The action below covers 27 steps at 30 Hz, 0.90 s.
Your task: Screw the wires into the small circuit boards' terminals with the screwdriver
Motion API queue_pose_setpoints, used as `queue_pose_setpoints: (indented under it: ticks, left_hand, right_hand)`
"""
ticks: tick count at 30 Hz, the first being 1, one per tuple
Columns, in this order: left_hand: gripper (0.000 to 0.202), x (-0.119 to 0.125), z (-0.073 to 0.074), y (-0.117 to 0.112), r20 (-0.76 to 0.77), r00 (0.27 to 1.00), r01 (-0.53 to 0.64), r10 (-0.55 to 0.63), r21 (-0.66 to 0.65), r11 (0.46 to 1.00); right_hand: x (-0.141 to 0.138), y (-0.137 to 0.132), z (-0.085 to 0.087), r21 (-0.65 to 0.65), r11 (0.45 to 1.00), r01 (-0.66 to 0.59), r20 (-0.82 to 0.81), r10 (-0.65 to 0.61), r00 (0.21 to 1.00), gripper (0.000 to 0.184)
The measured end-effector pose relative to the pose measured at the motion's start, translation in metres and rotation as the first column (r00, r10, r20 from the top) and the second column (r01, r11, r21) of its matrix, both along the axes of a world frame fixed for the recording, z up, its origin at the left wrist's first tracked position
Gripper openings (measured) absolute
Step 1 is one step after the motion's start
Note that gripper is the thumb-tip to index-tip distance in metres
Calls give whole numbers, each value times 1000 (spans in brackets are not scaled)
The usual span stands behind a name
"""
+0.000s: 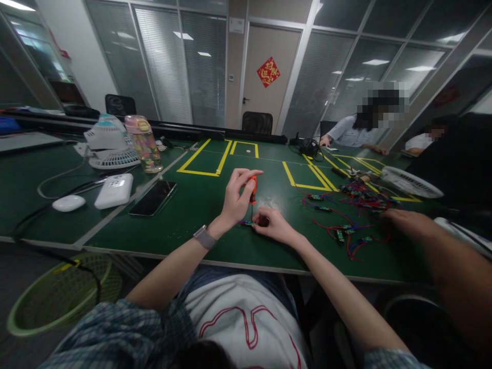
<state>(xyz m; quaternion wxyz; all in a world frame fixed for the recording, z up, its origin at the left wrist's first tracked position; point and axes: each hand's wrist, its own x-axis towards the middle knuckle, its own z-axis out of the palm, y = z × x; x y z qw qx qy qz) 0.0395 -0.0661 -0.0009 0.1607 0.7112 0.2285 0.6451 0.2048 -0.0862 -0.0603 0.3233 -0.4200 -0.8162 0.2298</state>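
My left hand (236, 197) is closed round the orange handle of a small screwdriver (252, 188), held upright with its tip down. The tip meets a small circuit board (247, 223) lying on the green table (192, 215). My right hand (273, 224) presses down on that board from the right, fingers curled over it. A watch sits on my left wrist.
A heap of small boards with red and blue wires (351, 215) lies to the right, with another person's arm (430, 241) by it. A black phone (154, 198), white power bank (114, 190), white case (68, 203), bottle (145, 143) and fan (109, 146) stand left. A green basket (57, 294) sits on the floor.
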Motion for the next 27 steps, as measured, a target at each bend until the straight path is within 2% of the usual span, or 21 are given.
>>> queue_pose_setpoints:
  ticks: [6, 13, 15, 20, 27]
  left_hand:
    - [26, 2, -1, 0, 4, 999, 34, -34, -8, 999]
    - [15, 2, -1, 1, 0, 998, -66, 66, 40, 997]
    - [13, 1, -1, 0, -6, 999, -51, 51, 42, 998]
    - [28, 0, 0, -3, -57, 998, 25, -22, 47, 999]
    - [20, 2, 1, -2, -76, 996, -31, 42, 137, 990]
  right_hand:
    - [0, 1, -1, -6, 1000, 4, -6, -4, 1000, 6]
    - [0, 0, 2, 2, 1000, 6, 13, -6, 1000, 7]
    - [0, -1, 3, 3, 1000, 9, 17, -9, 1000, 7]
    - [-1, -2, 3, -1, 1000, 9, 14, -9, 1000, 6]
    - [-1, -1, 2, -7, 1000, 5, 8, -5, 1000, 6]
